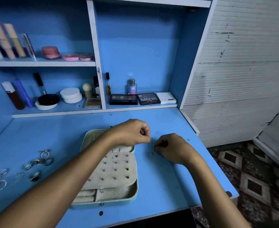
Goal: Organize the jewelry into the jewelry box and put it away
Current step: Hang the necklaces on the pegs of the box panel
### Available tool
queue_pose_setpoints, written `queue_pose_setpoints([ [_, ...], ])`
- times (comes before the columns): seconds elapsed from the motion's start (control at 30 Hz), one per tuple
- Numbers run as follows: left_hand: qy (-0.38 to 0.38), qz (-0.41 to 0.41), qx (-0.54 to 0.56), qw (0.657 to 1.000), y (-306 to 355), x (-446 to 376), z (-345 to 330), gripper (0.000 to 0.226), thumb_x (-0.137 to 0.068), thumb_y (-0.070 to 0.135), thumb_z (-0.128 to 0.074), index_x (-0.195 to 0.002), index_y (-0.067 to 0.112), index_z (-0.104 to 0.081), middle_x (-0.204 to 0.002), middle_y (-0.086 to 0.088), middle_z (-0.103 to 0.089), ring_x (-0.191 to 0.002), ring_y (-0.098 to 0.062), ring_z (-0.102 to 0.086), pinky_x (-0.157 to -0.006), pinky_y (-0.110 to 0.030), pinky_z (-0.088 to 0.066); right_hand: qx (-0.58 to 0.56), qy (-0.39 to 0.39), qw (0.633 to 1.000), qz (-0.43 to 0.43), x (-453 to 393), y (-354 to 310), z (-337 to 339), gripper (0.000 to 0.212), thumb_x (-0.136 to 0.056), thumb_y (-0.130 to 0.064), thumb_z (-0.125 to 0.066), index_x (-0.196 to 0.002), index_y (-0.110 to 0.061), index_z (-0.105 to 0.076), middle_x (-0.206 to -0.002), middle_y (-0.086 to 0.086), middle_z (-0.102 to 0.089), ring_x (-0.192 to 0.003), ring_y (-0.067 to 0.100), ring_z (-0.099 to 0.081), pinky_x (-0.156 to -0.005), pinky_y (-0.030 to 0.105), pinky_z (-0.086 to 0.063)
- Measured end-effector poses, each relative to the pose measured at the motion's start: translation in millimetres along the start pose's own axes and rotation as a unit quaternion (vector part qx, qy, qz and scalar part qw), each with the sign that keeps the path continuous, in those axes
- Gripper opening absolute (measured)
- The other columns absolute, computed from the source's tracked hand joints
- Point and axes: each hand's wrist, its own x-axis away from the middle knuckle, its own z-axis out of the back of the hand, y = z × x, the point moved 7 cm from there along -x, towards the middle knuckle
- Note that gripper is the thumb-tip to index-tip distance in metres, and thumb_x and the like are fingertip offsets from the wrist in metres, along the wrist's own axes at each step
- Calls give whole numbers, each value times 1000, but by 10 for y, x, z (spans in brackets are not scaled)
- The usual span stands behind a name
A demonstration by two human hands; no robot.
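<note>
Jewelry box lay open on table; stud earrings sat on its pad. Left hand and right hand, fingers curled, each pinched thin chain just right of box. Rings lay loose at table's left. Shelf palette read "MATTE"; white box "NUDE".

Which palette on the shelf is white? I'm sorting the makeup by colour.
The white palette at the right end of the row, printed NUDE. The NYX palette and the MATTE palette to its left are both black.
</note>
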Motion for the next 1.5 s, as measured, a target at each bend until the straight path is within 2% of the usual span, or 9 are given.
queue_pose_setpoints([
  [0.3, -14, 18, 90, 996, -12, 48, 57, 2, -85, 20, -66, -86, 21, -66, -77, 10, -63, -62, -7, -49, -57, -22, -38, -103, 11, 993, 54, 8, -111, -16, 4, -86, -32, -74, -89, -30, -73, -89, -18, -71, -62, -2, -58, -62, 19, -49],
  [0.43, -20, 13, 94, 995, 4, 63, 79, 3, -85, 20, -66, -85, 23, -66, -81, 8, -66, -67, -5, -53, -63, -24, -41, -98, 30, 993, 58, -5, -125, -10, 14, -85, -36, -76, -99, -33, -71, -89, -18, -70, -71, 4, -63, -64, 22, -50],
  [0.57, -25, 13, 93, 995, -8, 79, 88, 2, -84, 21, -68, -86, 22, -66, -82, 7, -66, -70, -6, -54, -68, -27, -43, -112, 50, 990, 70, 10, -156, 13, 5, -89, -32, -74, -84, -30, -74, -81, -15, -69, -54, -7, -54, -56, 13, -40],
  [0.77, -15, 9, 68, 998, -85, 90, 115, 7, -81, 19, -70, -85, 25, -66, -80, 5, -69, -69, -11, -58, -70, -41, -50, -83, 49, 994, 51, 50, -168, 72, 12, -93, -32, -66, -82, -27, -69, -52, -23, -58, -40, 0, -47, -42, 12, -35],
  [0.9, -2, 9, 59, 998, -67, 126, 127, 15, -80, 15, -68, -88, 28, -69, -71, 14, -63, -61, -4, -54, -66, -27, -45, -88, 49, 993, 57, 72, -220, 87, 8, -91, -28, -63, -86, -25, -69, -45, -20, -55, -37, 3, -44, -41, 14, -35],
  [1.07, 21, 6, -5, 1000, -19, 173, 224, 12, -86, 27, -65, -88, 30, -76, -58, 26, -58, -54, 6, -50, -58, -16, -40, -121, 82, 986, 79, 103, -334, 134, 10, -90, -20, -63, -82, -21, -69, -61, -16, -63, -46, 0, -49, -43, 13, -37],
  [1.2, 37, 4, 32, 999, -64, 204, 310, 16, -88, 31, -61, -78, 37, -73, -84, 18, -66, -79, -3, -59, -80, -29, -48, -188, 79, 975, 90, 103, -423, 166, 7, -90, -18, -66, -85, -21, -70, -83, 2, -75, -62, 8, -57, -50, 17, -41],
  [1.37, 41, -3, 140, 989, -52, 262, 387, 18, -77, 36, -55, -73, 36, -73, -100, 1, -72, -93, -17, -61, -90, -35, -46, -230, 76, 963, 117, 91, -571, 238, 11, -94, -14, -63, -91, -20, -72, -82, 3, -69, -66, 7, -56, -56, 17, -43],
  [1.5, 28, -31, 203, 978, -30, 310, 389, 15, -78, 36, -61, -78, 24, -69, -88, 2, -75, -88, -13, -61, -94, -45, -45, -252, 57, 956, 143, 84, -688, 251, 13, -94, -15, -65, -88, -25, -72, -89, 6, -72, -75, 11, -62, -68, 27, -48],
])
